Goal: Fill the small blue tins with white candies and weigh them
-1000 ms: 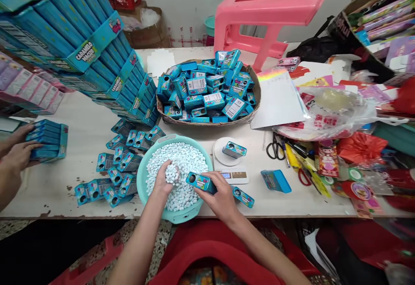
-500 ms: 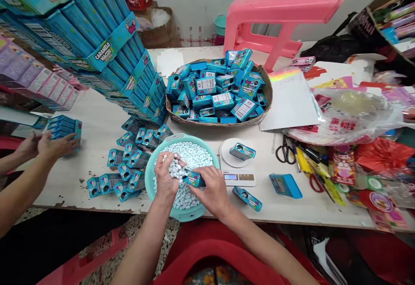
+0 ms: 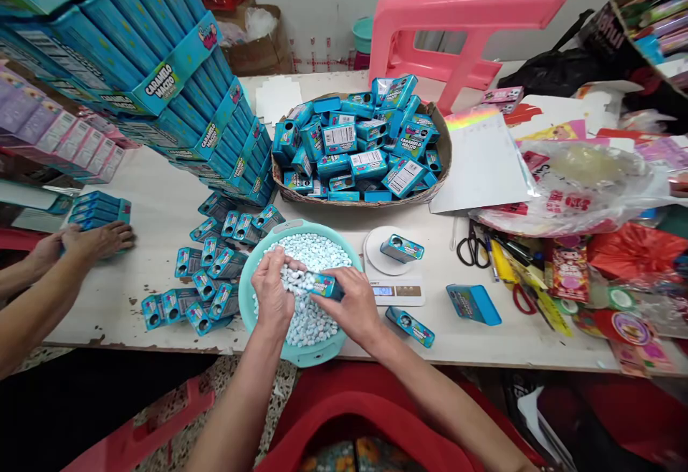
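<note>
Over a turquoise basin (image 3: 248,300) full of small pale candies (image 3: 312,325), my right hand (image 3: 352,307) grips a small blue candy box (image 3: 327,286), tilted with its end toward my left hand. My left hand (image 3: 274,289) is cupped around a small heap of candies (image 3: 293,280), close against the box's end. Right of the basin is a white kitchen scale (image 3: 413,291) with a lit display. One blue box (image 3: 402,248) rests on its round plate. Another box (image 3: 410,326) lies in front of the scale, and a third (image 3: 474,304) stands to its right.
Several filled boxes (image 3: 220,261) stand left of the basin, beside a tall stack of display cartons (image 3: 161,92). A cardboard tray (image 3: 360,203) of boxes sits behind. At far left a co-worker's hands (image 3: 89,246) hold a row of boxes. Scissors (image 3: 473,248) lie right.
The box in my right hand has shifted slightly right and up, and my left fingers have closed in a little more. The co-worker's hands and box row have moved slightly left.
</note>
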A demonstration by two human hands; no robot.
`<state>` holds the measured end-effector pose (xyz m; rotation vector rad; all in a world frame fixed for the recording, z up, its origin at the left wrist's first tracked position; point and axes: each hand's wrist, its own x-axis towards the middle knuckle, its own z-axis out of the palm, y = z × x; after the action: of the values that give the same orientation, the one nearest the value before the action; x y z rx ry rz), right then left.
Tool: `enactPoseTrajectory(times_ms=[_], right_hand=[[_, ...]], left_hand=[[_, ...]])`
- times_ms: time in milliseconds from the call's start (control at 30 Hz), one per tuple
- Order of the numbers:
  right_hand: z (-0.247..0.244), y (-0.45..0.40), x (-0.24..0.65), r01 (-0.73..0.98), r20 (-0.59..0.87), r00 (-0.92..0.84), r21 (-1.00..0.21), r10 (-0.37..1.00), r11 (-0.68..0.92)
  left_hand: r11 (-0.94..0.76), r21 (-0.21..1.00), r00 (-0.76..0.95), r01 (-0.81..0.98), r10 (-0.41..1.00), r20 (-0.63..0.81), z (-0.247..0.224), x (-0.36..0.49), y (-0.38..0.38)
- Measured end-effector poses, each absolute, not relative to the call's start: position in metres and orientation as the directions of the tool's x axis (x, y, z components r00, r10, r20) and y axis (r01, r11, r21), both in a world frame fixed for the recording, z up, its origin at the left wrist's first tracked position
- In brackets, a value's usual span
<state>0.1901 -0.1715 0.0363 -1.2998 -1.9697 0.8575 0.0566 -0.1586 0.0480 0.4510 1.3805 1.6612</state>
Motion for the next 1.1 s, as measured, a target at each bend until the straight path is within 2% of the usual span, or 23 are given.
enactPoseTrajectory(times_ms=[133,833,1100], right_hand=[[0.034,-0.172,0.193,0.532,0.142,-0.355,-0.782,0.924,0.325],[0.031,-0.169,0.2,0.493,0.11,-0.296,-0.833,0.949,0.25],[0.027,-0.17,0.202,0.405,0.097,-0.227,-0.896,0.969,0.184]], left_hand=[[0.067,0.917,-0.479,-0.392,0.837,-0.266,0.049,0.06,-0.159],[0.072,0.94,-0.407,-0.335,0.888,-0.213,0.056,0.07,-0.154],[0.029,0.933,-0.354,-0.358,0.921,-0.164,0.061,0.072,-0.154]])
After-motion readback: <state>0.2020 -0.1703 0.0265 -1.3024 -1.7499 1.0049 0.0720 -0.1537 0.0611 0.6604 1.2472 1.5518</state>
